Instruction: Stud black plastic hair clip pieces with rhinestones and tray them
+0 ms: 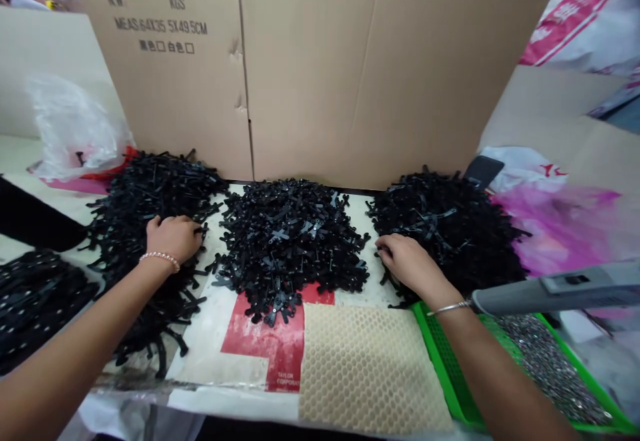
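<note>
My left hand [175, 241] lies on the right edge of the left pile of long black plastic pieces [155, 187]. Its fingers are curled, with a black piece at the fingertips. At the left edge of the right pile of black plastic pieces [445, 227], my right hand [407, 261] has its fingers drawn together; what they hold, if anything, is hidden. Between my hands sits a middle pile of flat, cross-shaped black pieces [295, 234], some with small metal spots. Neither hand touches it.
A beige honeycomb-textured mat [370, 367] lies at the front edge. A green basket [425, 334] with small metal parts [550, 361] stands front right, under a grey tool handle [550, 291]. Cardboard [320, 81] rises behind. Pink plastic [560, 221] is at the right, more black parts [40, 301] far left.
</note>
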`<state>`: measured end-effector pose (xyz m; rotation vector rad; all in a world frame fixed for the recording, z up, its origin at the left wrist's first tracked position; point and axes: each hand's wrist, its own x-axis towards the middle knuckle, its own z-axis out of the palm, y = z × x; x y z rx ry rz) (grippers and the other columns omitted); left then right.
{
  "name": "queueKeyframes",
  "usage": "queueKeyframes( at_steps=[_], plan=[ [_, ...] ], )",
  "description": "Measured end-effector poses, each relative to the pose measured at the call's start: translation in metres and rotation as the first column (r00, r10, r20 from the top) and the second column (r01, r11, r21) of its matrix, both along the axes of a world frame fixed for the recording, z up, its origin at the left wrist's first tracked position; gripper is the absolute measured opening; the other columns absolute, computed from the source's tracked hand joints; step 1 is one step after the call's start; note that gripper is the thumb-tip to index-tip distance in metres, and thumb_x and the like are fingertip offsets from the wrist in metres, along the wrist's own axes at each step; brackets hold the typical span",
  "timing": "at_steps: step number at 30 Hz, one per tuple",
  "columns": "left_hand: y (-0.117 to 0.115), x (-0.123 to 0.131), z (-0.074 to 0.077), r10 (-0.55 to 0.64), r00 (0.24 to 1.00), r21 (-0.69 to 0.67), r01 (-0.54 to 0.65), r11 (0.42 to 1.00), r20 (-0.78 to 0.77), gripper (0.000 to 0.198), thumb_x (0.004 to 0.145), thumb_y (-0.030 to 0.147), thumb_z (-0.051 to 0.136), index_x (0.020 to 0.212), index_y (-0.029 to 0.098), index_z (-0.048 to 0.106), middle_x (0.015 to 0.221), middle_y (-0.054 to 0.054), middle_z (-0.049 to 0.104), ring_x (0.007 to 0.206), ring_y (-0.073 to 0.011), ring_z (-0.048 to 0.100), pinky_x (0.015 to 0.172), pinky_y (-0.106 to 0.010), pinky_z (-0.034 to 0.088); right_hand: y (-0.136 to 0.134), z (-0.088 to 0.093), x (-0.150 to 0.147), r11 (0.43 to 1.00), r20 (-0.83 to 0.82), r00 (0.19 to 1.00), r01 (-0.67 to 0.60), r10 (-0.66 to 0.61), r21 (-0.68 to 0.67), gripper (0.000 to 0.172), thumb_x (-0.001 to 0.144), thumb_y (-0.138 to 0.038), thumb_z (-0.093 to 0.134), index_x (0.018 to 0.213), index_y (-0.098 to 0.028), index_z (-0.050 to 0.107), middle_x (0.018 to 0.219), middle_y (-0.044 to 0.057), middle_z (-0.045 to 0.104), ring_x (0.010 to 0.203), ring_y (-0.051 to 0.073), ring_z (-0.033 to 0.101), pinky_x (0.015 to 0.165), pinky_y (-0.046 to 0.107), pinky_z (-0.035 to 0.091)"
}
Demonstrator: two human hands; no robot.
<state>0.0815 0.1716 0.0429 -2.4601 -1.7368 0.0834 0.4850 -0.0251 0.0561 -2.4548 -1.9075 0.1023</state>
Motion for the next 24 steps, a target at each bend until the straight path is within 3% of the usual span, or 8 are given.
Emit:
queueKeyframes(
  at_steps=[4,7,11,14,18,21,24],
  plan=[
    [-0.003,-0.004,0.006,-0.024,1.0,0.006,0.024,1.0,0.006,0.031,0.079,0.027,0.044,0.089,0.02,0.072,0.11,-0.01,0.067,0.101,-0.0313,0.058,0.095,-0.047,0.035,0.002,0.002,-0.002,0.989,0.04,0.996,0.083,-0.079,-0.119,0.01,0.083,-0.024,0.061,0.088,-0.017,0.064,0.086,0.009,0.065,0.078,0.024,0.06,0.058,0.028,0.037],
    [-0.007,-0.004,0.012,0.009,1.0,0.059,-0.011,0.998,0.024,0.029,0.082,0.026,0.044,0.091,0.017,0.07,0.11,-0.008,0.067,0.1,-0.0267,0.058,0.09,-0.039,0.04,0.001,-0.002,-0.002,0.983,0.044,0.994,0.104,-0.098,-0.151,0.014,0.08,-0.023,0.063,0.093,-0.017,0.063,0.088,0.009,0.065,0.077,0.023,0.06,0.055,0.027,0.032],
    [-0.011,-0.006,0.022,0.043,0.996,0.191,-0.056,0.98,0.074,0.031,0.087,0.027,0.04,0.097,0.014,0.066,0.115,-0.006,0.065,0.105,-0.0233,0.056,0.091,-0.035,0.039,0.0,-0.005,0.002,0.979,0.02,0.991,0.132,-0.13,-0.155,0.016,0.08,-0.017,0.059,0.096,-0.018,0.061,0.085,0.007,0.065,0.074,0.02,0.059,0.055,0.026,0.03],
    [-0.014,-0.01,0.029,0.076,0.988,0.216,-0.104,0.971,0.134,0.034,0.089,0.028,0.037,0.104,0.012,0.063,0.11,-0.008,0.065,0.102,-0.0225,0.057,0.088,-0.032,0.041,-0.001,-0.004,0.004,0.98,0.003,0.99,0.142,-0.143,-0.138,0.021,0.079,-0.012,0.057,0.098,-0.017,0.06,0.084,0.007,0.065,0.073,0.02,0.059,0.056,0.025,0.03],
    [-0.017,-0.017,0.04,0.182,0.941,0.192,-0.243,0.951,0.287,0.039,0.091,0.031,0.031,0.114,0.012,0.057,0.1,-0.007,0.066,0.092,-0.0242,0.06,0.079,-0.032,0.044,-0.006,0.001,0.01,0.985,-0.014,0.988,0.151,-0.153,-0.084,0.022,0.08,-0.012,0.055,0.101,-0.017,0.058,0.087,0.006,0.064,0.074,0.018,0.059,0.059,0.025,0.034],
    [-0.023,-0.019,0.049,0.145,0.872,0.198,-0.263,0.944,0.467,0.038,0.092,0.033,0.03,0.117,0.015,0.053,0.094,-0.004,0.065,0.089,-0.024,0.06,0.075,-0.032,0.043,-0.014,0.008,0.012,0.989,-0.066,0.988,0.142,-0.14,0.03,0.02,0.08,-0.013,0.055,0.1,-0.017,0.059,0.087,0.005,0.063,0.074,0.018,0.058,0.062,0.026,0.037],
    [-0.048,-0.01,0.054,0.069,0.745,0.149,-0.222,0.964,0.663,0.034,0.09,0.033,0.035,0.111,0.015,0.055,0.084,-0.002,0.062,0.076,-0.0184,0.058,0.07,-0.029,0.042,-0.031,0.013,-0.004,0.964,-0.332,0.942,0.132,-0.05,0.229,0.023,0.08,-0.018,0.057,0.103,-0.017,0.06,0.082,0.004,0.061,0.072,0.018,0.057,0.063,0.027,0.043]
  ],
)
